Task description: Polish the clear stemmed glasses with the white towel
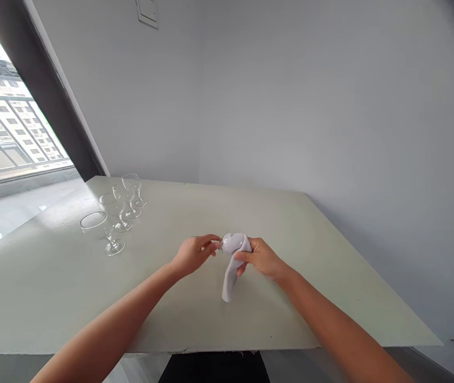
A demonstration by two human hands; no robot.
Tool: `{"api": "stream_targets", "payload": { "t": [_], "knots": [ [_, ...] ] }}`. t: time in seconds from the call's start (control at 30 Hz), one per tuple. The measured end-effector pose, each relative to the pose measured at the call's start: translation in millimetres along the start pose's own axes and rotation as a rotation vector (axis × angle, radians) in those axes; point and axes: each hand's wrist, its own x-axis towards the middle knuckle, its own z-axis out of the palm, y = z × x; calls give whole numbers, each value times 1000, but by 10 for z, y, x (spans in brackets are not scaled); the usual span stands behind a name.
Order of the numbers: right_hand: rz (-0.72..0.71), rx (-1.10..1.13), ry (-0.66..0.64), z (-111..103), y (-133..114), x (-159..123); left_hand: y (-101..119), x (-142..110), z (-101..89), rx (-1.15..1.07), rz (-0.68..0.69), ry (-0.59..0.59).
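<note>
Both my hands meet above the middle of the pale table (51, 287). My right hand (261, 256) is closed around a white cloth (233, 263), which is wrapped over a glass that is almost fully hidden; the cloth's loose end hangs down toward the tabletop. My left hand (195, 252) pinches the bit of clear glass (219, 246) sticking out of the cloth on its left side.
Several clear stemmed glasses (103, 229) stand in a row at the far left of the table, running back toward another glass (133, 189). Grey walls close the back and right. A large window (7, 133) is on the left.
</note>
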Motion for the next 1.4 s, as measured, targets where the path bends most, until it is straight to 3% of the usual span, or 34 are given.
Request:
{"api": "stream_targets", "payload": {
  "t": [0.07,0.1,0.17,0.27,0.4,0.53,0.63,0.77,0.9,1.0,1.1,1.2,1.3,1.4],
  "knots": [
    [31,187,136,91,108,62,3,-9,35,332,148,223],
    [47,269,176,141,155,89,-8,-12,45,468,226,272],
    [58,339,173,220,215,121,-51,-11,43,626,330,275],
    [21,188,17,234,219,119,-128,0,-2,635,345,231],
    [6,-158,-159,93,149,59,-144,10,-70,392,229,80],
    [-162,-618,-255,-66,57,-4,-71,11,-117,-106,20,-292],
    [-295,-867,-265,-173,-19,-32,-38,12,-140,-426,-81,-502],
    [-381,-981,-156,-372,-106,-98,-92,22,-162,-613,-192,-585],
    [-380,-967,225,-524,-224,-248,-183,41,-146,-466,-288,-376],
    [-453,-1170,396,-412,-314,-344,-188,50,-79,-287,-319,-214],
    [-583,-1401,260,-109,-281,-309,-155,38,27,-60,-253,-127],
    [-649,-1420,44,195,-126,-126,-163,12,140,235,-101,-7],
    [-617,-1311,64,326,-35,102,-228,-3,209,452,70,142],
    [-466,-1054,126,238,-104,283,-271,-4,216,538,220,249]
  ]
}}
